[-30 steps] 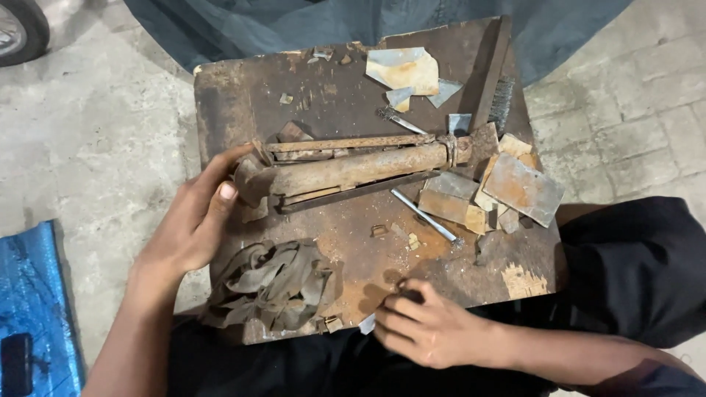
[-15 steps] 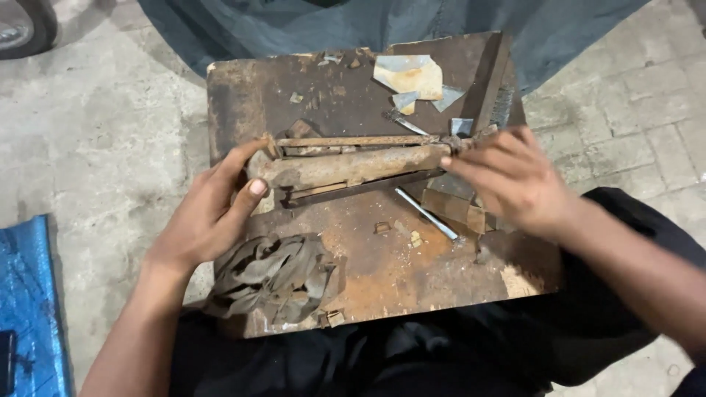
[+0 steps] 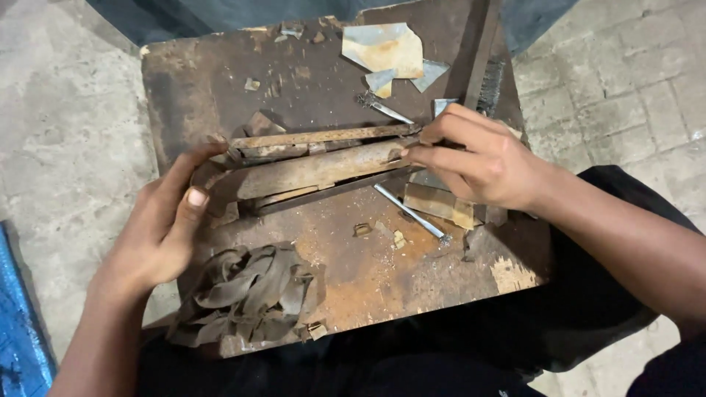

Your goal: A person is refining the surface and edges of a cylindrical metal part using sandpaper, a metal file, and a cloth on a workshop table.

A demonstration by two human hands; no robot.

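1. Left hand (image 3: 165, 228) grips the rusty metal bar's (image 3: 309, 170) 9 o'clock end, mid-board (image 3: 206, 88).
2. Right hand (image 3: 482, 162) pinches its 3 o'clock end.
3. Scrap strips (image 3: 250, 290) lie at 7 o'clock.

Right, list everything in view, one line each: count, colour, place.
rusty metal assembly: one, brown, across board middle
wooden board: one, dark rust-stained, over the lap
metal strips pile: one heap, grey-brown, board's near left corner
steel rod: one, silver, right of centre
sheet metal scraps: several, grey and rust, far edge
blue sheet: one, blue, floor at left
left hand: one, grips assembly's left end
right hand: one, pinches assembly's right end
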